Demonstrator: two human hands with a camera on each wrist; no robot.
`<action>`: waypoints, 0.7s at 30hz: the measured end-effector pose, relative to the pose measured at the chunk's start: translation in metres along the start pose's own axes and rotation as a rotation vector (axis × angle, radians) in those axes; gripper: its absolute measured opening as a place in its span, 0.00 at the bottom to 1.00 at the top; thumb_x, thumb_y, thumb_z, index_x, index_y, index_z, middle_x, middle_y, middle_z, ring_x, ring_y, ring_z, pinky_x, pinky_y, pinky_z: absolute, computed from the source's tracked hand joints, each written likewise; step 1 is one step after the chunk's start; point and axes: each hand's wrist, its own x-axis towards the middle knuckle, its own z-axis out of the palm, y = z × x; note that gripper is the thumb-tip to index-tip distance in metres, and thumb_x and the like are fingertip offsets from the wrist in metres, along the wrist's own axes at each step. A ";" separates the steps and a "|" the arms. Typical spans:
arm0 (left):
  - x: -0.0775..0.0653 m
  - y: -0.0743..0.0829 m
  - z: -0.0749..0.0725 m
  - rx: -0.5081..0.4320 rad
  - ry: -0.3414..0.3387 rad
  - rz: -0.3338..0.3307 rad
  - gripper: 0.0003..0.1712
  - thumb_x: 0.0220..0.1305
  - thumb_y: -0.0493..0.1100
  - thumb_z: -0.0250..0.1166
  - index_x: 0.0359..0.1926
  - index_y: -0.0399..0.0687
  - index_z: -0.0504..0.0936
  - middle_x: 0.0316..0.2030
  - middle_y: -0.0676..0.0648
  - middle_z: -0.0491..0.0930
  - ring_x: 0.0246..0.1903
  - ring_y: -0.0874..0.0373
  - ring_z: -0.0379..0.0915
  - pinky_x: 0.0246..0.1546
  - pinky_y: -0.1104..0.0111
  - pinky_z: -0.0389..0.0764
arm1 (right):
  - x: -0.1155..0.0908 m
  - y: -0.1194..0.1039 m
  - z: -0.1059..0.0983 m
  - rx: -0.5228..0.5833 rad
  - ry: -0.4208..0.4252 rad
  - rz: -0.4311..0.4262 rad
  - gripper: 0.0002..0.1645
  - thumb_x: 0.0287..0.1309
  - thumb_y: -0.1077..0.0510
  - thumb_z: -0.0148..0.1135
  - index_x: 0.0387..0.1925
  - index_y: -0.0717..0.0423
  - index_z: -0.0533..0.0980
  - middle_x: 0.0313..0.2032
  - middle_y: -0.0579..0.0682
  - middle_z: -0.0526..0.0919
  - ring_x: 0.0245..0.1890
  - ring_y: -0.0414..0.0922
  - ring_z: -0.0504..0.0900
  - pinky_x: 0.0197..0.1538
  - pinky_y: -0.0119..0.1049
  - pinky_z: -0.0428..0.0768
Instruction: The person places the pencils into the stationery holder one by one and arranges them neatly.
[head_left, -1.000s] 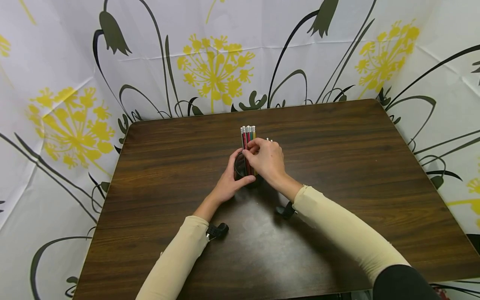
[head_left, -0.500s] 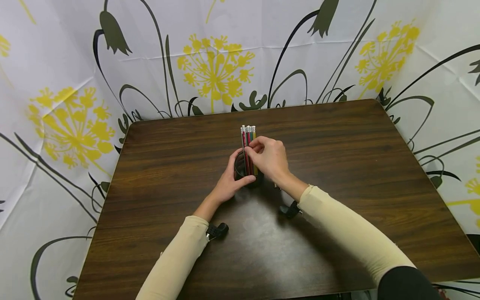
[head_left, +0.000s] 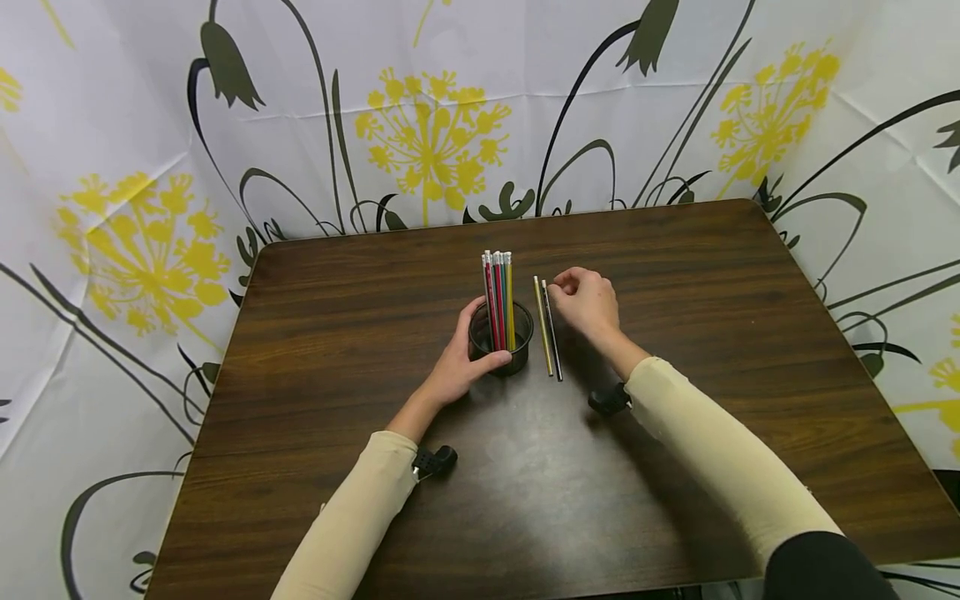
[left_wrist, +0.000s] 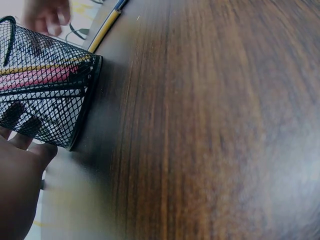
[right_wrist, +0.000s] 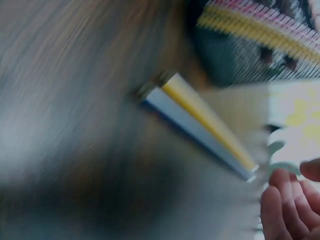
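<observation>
A dark mesh pencil cup (head_left: 522,343) stands on the table with several pencils (head_left: 498,287) upright in it, erasers up. My left hand (head_left: 455,362) grips the cup from the left, thumb across its near side. In the left wrist view, fingers show against the mesh (left_wrist: 47,90). Right of the cup, a yellow pencil (head_left: 543,327) and a dark pencil (head_left: 552,333) lie side by side. My right hand (head_left: 588,304) is just right of their far ends, fingers bent loosely; nothing is visible in it. The right wrist view, blurred, shows its fingertips (right_wrist: 281,190) near the pencils' white ends.
The brown wood-grain table (head_left: 337,333) extends on all sides of the cup. Behind it hangs a white curtain (head_left: 570,50) with yellow and dark green flowers. A black wrist camera (head_left: 435,461) sits under the left sleeve.
My right hand has moved from the pencils in the cup to the right, beyond the two lying pencils, uncovering them. My left hand and the cup stay in place.
</observation>
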 end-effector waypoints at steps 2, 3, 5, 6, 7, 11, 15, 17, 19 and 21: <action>0.000 0.002 0.000 -0.001 -0.001 -0.008 0.50 0.63 0.41 0.68 0.76 0.62 0.45 0.71 0.45 0.57 0.70 0.52 0.53 0.68 0.49 0.56 | 0.001 0.011 0.003 -0.013 -0.075 0.030 0.11 0.62 0.51 0.64 0.40 0.53 0.83 0.30 0.47 0.85 0.26 0.44 0.81 0.32 0.41 0.75; 0.000 0.003 0.000 -0.003 -0.003 -0.012 0.51 0.63 0.40 0.68 0.76 0.60 0.45 0.71 0.44 0.57 0.70 0.51 0.53 0.67 0.49 0.56 | 0.002 0.016 0.005 -0.010 -0.112 0.042 0.12 0.62 0.50 0.65 0.41 0.53 0.83 0.30 0.47 0.85 0.25 0.44 0.82 0.31 0.40 0.76; -0.002 0.010 0.000 -0.014 -0.011 -0.015 0.51 0.63 0.38 0.67 0.76 0.56 0.44 0.71 0.42 0.56 0.70 0.49 0.52 0.67 0.47 0.55 | 0.002 0.024 0.008 -0.008 -0.172 0.062 0.14 0.62 0.49 0.66 0.43 0.54 0.82 0.30 0.47 0.85 0.23 0.43 0.82 0.30 0.39 0.76; -0.002 0.015 0.000 -0.017 -0.016 -0.019 0.51 0.63 0.37 0.67 0.76 0.53 0.44 0.71 0.40 0.56 0.70 0.47 0.52 0.67 0.46 0.55 | 0.003 0.027 0.009 -0.014 -0.193 0.067 0.15 0.61 0.48 0.66 0.44 0.54 0.82 0.30 0.47 0.85 0.23 0.43 0.82 0.30 0.38 0.76; -0.003 0.019 0.000 -0.017 -0.020 -0.024 0.51 0.63 0.36 0.67 0.76 0.51 0.44 0.71 0.39 0.56 0.70 0.46 0.52 0.67 0.46 0.55 | 0.003 0.030 0.011 -0.024 -0.206 0.071 0.16 0.61 0.47 0.67 0.44 0.53 0.83 0.30 0.47 0.85 0.24 0.42 0.82 0.30 0.38 0.75; -0.007 0.034 -0.001 -0.014 -0.029 -0.032 0.50 0.63 0.36 0.66 0.76 0.47 0.44 0.71 0.38 0.56 0.70 0.45 0.52 0.67 0.44 0.54 | 0.002 0.031 0.015 -0.090 -0.226 0.079 0.16 0.58 0.47 0.69 0.43 0.52 0.84 0.30 0.46 0.84 0.29 0.43 0.80 0.35 0.40 0.74; -0.005 0.019 -0.001 0.000 -0.012 -0.036 0.50 0.64 0.40 0.67 0.76 0.58 0.45 0.71 0.43 0.57 0.70 0.51 0.52 0.68 0.48 0.55 | 0.003 0.025 0.014 -0.158 -0.242 0.098 0.16 0.58 0.48 0.68 0.44 0.51 0.84 0.34 0.47 0.84 0.35 0.47 0.80 0.40 0.45 0.76; -0.003 0.010 0.000 0.011 -0.003 -0.034 0.50 0.63 0.42 0.68 0.76 0.64 0.45 0.71 0.46 0.57 0.70 0.54 0.52 0.68 0.50 0.55 | 0.002 0.021 0.013 -0.199 -0.250 0.110 0.16 0.58 0.48 0.67 0.44 0.51 0.84 0.38 0.48 0.85 0.39 0.49 0.81 0.42 0.47 0.77; -0.002 0.003 0.000 0.015 0.005 -0.035 0.50 0.63 0.43 0.68 0.75 0.68 0.46 0.71 0.49 0.57 0.69 0.57 0.53 0.68 0.52 0.56 | 0.001 0.017 0.012 -0.252 -0.254 0.117 0.17 0.56 0.49 0.67 0.45 0.51 0.84 0.40 0.50 0.85 0.41 0.51 0.81 0.44 0.49 0.77; -0.001 0.001 0.001 0.014 0.008 -0.028 0.50 0.63 0.44 0.69 0.75 0.70 0.46 0.70 0.49 0.58 0.69 0.58 0.53 0.68 0.51 0.56 | 0.000 0.014 0.010 -0.293 -0.255 0.123 0.17 0.54 0.50 0.67 0.45 0.51 0.84 0.43 0.51 0.85 0.43 0.53 0.81 0.45 0.51 0.78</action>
